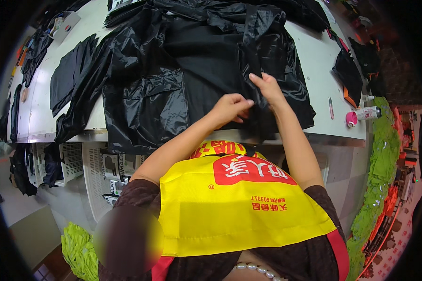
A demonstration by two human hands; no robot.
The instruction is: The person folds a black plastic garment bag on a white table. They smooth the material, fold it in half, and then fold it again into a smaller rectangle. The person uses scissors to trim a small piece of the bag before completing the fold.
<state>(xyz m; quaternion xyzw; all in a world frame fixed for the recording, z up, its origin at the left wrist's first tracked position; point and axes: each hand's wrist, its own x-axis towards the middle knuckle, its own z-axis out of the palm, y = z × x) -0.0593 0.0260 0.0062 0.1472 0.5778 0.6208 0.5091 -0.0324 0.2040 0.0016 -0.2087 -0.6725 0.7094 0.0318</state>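
Note:
A shiny black jacket point(215, 56) lies spread over the white table, its front open on a matte black inside, with one sleeve hanging toward the left. My right hand point(268, 89) is closed on the jacket's right front panel, thumb and fingers at its edge. Just left of it and nearer to me, my left hand point(231, 108) is curled closed over the jacket's opening. Whatever its fingertips pinch is too dark to make out. Between the hands and the table edge, a dark strip of cloth is smeared by motion.
Folded black garments point(72, 72) lie on the table's left. To the right are small snips point(331, 107), a bottle point(368, 113) with a pink lid and a black pouch-like piece point(347, 70). White baskets point(93, 178) stand below the table, and green cloth point(380, 164) is heaped at right.

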